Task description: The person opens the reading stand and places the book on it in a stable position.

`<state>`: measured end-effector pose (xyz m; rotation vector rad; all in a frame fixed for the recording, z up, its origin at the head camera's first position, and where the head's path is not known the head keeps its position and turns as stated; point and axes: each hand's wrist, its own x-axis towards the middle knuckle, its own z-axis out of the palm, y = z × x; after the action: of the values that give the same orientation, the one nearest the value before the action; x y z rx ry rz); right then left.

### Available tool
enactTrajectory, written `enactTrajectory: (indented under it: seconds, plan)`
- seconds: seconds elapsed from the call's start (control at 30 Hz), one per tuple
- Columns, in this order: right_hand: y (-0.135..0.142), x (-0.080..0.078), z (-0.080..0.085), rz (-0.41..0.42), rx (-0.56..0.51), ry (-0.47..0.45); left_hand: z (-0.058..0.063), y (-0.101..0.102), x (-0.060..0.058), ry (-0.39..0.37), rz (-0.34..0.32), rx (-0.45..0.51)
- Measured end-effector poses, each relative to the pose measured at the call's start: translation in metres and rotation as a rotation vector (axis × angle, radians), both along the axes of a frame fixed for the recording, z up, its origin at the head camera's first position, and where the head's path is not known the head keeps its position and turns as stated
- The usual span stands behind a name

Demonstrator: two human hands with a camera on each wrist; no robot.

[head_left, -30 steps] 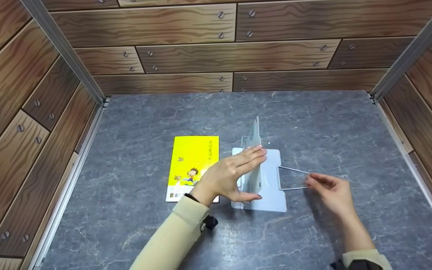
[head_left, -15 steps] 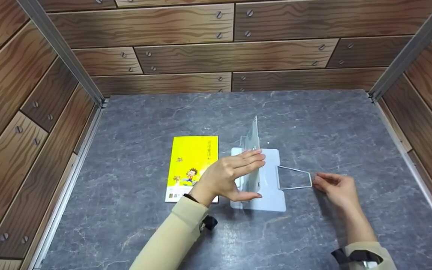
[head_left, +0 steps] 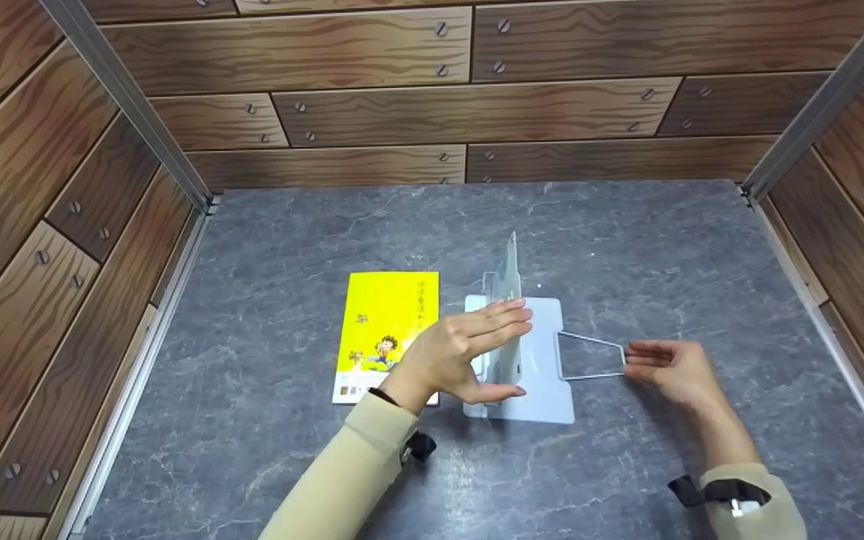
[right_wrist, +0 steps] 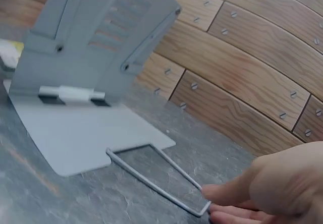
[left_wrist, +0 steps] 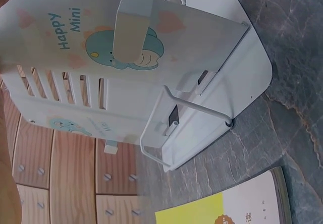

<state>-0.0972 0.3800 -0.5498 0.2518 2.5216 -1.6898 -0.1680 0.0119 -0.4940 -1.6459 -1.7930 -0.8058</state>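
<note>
A pale reading stand (head_left: 541, 360) stands unfolded, its back panel (left_wrist: 126, 37) upright on a flat white base (head_left: 533, 409). Printed on that panel in the left wrist view are a blue dinosaur and "Happy Mini". My left hand (head_left: 458, 352) grips the panel across its top, thumb on the near side and fingers toward the far side. From the base's right edge a wire loop (right_wrist: 151, 183) reaches out over the table. My right hand (head_left: 672, 375) pinches the loop's outer end between thumb and fingers. Left of the stand lies a yellow book (head_left: 383, 315), partly behind my left wrist.
A grey marbled tabletop (head_left: 312, 225) carries everything. Wood-print walls (head_left: 372, 120) enclose it at the back and both sides, with metal rails (head_left: 132, 112) at the corners. A smaller wire piece (left_wrist: 202, 105) sticks out at the stand's front, toward the book.
My right hand held the wire loop's end, slid off it slightly to the right, and now has its fingers back on it. The left hand and stand stay put.
</note>
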Motion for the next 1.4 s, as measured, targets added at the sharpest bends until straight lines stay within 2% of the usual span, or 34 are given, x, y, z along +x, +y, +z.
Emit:
enactTrajectory:
  seconds: [0.13,0.37,0.5,0.87,1.13,1.3,1.4]
  plan:
    - [0.005,-0.004,-0.008,0.105,0.031,0.067,-0.001,0.001,-0.001,-0.002,-0.011,0.005]
    - [0.014,-0.010,-0.014,0.230,0.314,0.203,-0.001,0.001,-0.001,-0.001,-0.011,0.004]
    - [0.016,-0.015,-0.013,0.290,0.390,0.218,-0.001,0.001,0.000,-0.001,-0.004,-0.001]
    - [0.012,-0.023,-0.004,0.380,0.407,0.082,-0.002,0.004,0.002,0.002,0.000,-0.019]
    - [0.013,-0.023,-0.001,0.431,0.372,0.065,-0.001,0.006,0.003,-0.016,-0.012,-0.021]
    - [0.019,-0.020,-0.004,0.421,0.294,0.085,-0.001,0.004,0.003,-0.021,-0.012,-0.015]
    - [0.022,-0.017,-0.008,0.395,0.201,0.107,-0.001,0.003,0.002,-0.024,-0.021,-0.014]
